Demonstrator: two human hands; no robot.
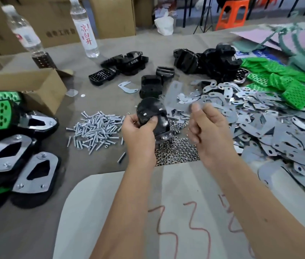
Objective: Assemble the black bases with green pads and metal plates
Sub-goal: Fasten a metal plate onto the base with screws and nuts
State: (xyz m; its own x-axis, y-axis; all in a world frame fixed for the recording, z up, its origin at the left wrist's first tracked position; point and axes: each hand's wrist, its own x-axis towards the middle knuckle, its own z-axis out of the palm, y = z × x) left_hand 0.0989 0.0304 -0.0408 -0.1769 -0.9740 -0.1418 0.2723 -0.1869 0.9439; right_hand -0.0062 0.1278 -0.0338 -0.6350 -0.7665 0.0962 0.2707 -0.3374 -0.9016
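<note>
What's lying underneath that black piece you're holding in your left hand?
Below the black base gripped by the left hand lies a heap of small nuts, with screws beside it. The base and hand cover part of the heap.

A wide grey tabletop (110,43) is seen under even, soft light. Brown cardboard cartons (110,15) are stacked behind its far edge, and two clear plastic water bottles (84,27) are stood in front of them. To the right of the cartons, an orange plastic stool (232,14) and thin black metal legs (204,19) are set on a grey floor (190,29). An open brown cardboard box (26,85) is placed nearer than the cartons, to their left.
</note>
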